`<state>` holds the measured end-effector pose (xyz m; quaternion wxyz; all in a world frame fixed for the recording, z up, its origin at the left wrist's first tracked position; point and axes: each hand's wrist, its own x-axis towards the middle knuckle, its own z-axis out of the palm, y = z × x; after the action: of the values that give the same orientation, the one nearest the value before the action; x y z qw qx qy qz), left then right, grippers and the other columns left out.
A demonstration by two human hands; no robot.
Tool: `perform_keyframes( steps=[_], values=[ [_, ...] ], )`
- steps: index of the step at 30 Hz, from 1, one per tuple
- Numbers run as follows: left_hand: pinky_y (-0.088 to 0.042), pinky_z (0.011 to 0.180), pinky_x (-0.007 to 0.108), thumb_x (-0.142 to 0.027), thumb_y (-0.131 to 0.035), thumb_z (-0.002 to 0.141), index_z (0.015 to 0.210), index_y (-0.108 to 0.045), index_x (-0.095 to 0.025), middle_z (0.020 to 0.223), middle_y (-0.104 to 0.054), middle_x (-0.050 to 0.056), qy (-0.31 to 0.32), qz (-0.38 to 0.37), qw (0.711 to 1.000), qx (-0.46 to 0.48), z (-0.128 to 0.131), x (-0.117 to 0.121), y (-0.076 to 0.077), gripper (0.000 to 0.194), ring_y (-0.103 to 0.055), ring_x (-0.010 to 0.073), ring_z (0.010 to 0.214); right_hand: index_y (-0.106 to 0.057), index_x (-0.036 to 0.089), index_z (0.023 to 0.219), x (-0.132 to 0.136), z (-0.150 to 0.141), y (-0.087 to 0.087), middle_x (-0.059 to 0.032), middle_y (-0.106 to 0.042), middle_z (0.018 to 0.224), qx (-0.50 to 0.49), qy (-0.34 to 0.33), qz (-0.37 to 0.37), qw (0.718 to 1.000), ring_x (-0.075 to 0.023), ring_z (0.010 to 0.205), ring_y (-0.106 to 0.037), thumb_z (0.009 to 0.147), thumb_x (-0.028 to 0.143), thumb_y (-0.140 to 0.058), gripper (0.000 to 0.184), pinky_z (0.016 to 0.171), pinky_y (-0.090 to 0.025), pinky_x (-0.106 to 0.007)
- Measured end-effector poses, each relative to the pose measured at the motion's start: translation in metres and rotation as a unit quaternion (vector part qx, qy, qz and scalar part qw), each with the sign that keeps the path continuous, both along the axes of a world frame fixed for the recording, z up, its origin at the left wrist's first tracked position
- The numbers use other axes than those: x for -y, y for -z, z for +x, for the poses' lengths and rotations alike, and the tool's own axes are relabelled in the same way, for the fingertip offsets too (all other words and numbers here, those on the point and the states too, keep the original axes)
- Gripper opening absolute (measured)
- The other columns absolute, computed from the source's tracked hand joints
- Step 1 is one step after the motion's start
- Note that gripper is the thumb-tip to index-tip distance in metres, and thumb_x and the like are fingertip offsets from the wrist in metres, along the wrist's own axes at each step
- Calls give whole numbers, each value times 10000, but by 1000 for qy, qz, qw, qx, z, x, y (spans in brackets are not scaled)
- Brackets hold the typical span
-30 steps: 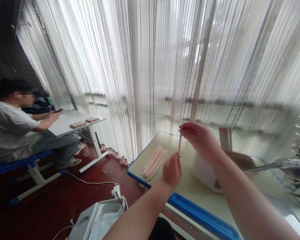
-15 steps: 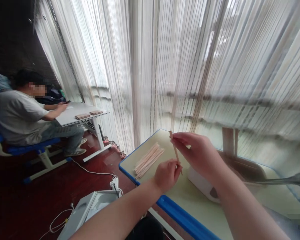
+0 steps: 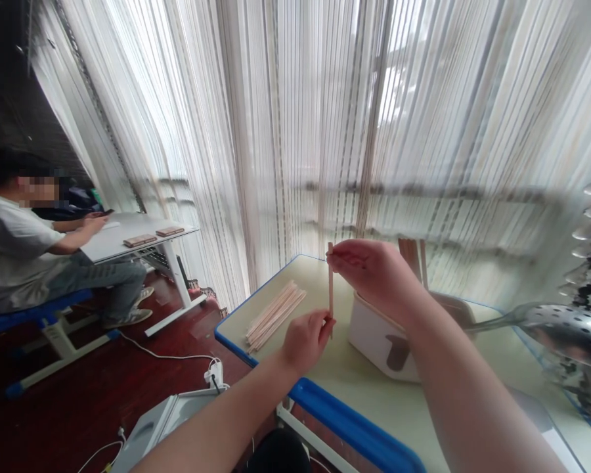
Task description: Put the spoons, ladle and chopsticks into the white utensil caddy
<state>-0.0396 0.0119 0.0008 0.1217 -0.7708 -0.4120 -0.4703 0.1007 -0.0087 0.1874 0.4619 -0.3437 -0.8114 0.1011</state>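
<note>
"What is the largest thing facing you?"

"The striped curtain (image 3: 295,131), then the blue-edged table (image 3: 423,414) in front of it."

"And on the table?"

"A white box (image 3: 372,338) near my right forearm, and a loose pile of pale sticks (image 3: 276,318) to its left."

"What about your grip?"

"Both hands are clamped on one upright stick (image 3: 331,289) above the table, between pile and box: my right hand (image 3: 369,263) pinches it near the top, my left hand (image 3: 305,338) near the bottom."

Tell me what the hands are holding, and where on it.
A thin wooden stick: the right hand grips it near the top, the left hand near the bottom.
</note>
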Motion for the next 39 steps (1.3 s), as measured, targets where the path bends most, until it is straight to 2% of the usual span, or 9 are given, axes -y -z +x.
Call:
perform_keyframes(
  steps=[3,8,13,18,21,25,31,35,39],
  values=[
    [-513,649,269,-222,-463,879,973,-540,-166,847,-678,61,-2,8,1000,3,0,1,-1,135,-644,156,713,-702,207,762,2,4,-2,-11,-704,694,-14,1,10,1000,-172,664,-669,754,254,-609,104,605,-530,-279],
    [-518,702,304,-222,-466,874,1013,-553,-186,864,-677,63,-5,63,998,-26,-6,-3,-12,168,-640,174,774,-677,197,831,4,19,-8,-29,-704,741,-105,-8,38,994,-181,698,-673,764,336,-628,162,660,-555,-314],
    [-509,688,305,-214,-473,866,951,-560,-197,808,-651,45,-2,81,996,30,-3,-14,-41,123,-606,160,745,-655,194,866,11,27,-14,-37,-705,804,-151,-12,81,985,-158,708,-666,794,345,-604,175,676,-557,-300],
    [-505,698,302,-209,-496,856,938,-557,-193,805,-641,33,45,96,993,48,22,-17,-77,103,-587,149,735,-659,188,873,14,28,-17,-35,-704,790,-162,-12,85,983,-151,720,-666,790,317,-611,161,670,-553,-277],
    [-505,742,321,-201,-494,859,972,-570,-198,863,-657,49,84,96,991,43,38,-17,-89,137,-596,166,807,-668,192,849,11,33,-19,-29,-704,783,-183,5,90,979,-147,709,-664,777,306,-622,143,678,-555,-285],
    [-502,753,319,-195,-466,872,981,-594,-201,877,-659,54,137,76,986,61,55,-18,-99,168,-600,169,829,-673,189,812,7,51,-26,-15,-691,713,-211,30,90,973,-135,649,-650,758,311,-636,138,639,-551,-276],
    [-466,655,225,-233,-490,870,908,-623,-190,795,-656,25,211,21,974,85,92,-20,-120,144,-583,110,698,-681,178,823,12,85,-38,-22,-698,735,-255,84,94,959,-139,662,-656,732,274,-647,136,633,-555,-280],
    [-392,582,214,-261,-500,855,739,-622,-178,655,-616,4,220,-34,975,1,117,-28,-133,188,-526,101,593,-690,174,842,8,96,-38,-29,-710,757,-195,136,64,969,-157,704,-668,721,236,-631,148,679,-559,-306],
    [-311,521,208,-266,-510,835,645,-592,-165,549,-550,-15,236,-88,967,-42,129,-44,-144,230,-464,88,519,-691,171,835,-1,99,-36,-33,-711,772,-170,194,59,964,-163,721,-668,728,228,-610,146,689,-549,-306]
  ],
)
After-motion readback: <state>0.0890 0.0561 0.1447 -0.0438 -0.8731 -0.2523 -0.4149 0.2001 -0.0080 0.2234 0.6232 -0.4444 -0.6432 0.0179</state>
